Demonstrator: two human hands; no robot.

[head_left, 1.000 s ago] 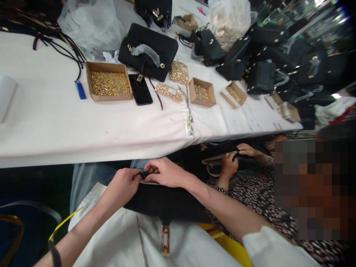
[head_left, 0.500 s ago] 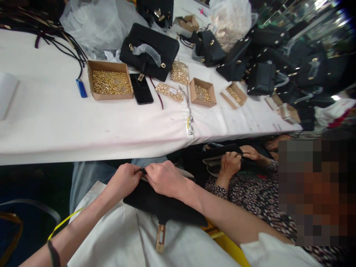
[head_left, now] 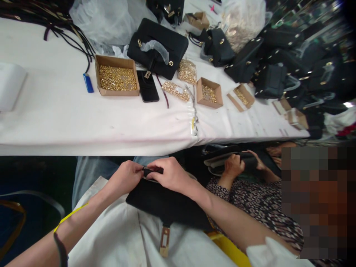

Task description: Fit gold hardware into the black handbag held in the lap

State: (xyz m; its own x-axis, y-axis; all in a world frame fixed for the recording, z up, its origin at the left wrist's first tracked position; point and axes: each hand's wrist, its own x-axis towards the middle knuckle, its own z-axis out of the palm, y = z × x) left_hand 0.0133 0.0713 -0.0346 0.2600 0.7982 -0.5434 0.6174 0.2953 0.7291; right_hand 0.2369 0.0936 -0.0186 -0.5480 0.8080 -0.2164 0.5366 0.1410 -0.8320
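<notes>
A black handbag (head_left: 169, 204) lies across my lap, its flap towards me with a gold clasp plate (head_left: 164, 241) hanging from the edge. At the bag's far edge, my left hand (head_left: 129, 178) is closed, thumb and fingers pinching a dark bit of it. Just to the right, my right hand (head_left: 169, 174) curls its thumb and fingers round a short black piece at the same edge. The two hands' fingertips nearly meet there. Whatever small part lies between them is mostly hidden.
On the white table (head_left: 69, 126) stand a carton of gold hardware (head_left: 118, 78), a phone (head_left: 149, 89), a blue lighter (head_left: 88, 83), small boxes (head_left: 210, 92) and another black handbag (head_left: 158, 48). At right, a co-worker's hands (head_left: 233, 165) hold a bag.
My right hand has opened its grip slightly, showing more of the black piece between thumb and fingers. The left hand keeps its pinch. The table scene has shifted rightward in view.
</notes>
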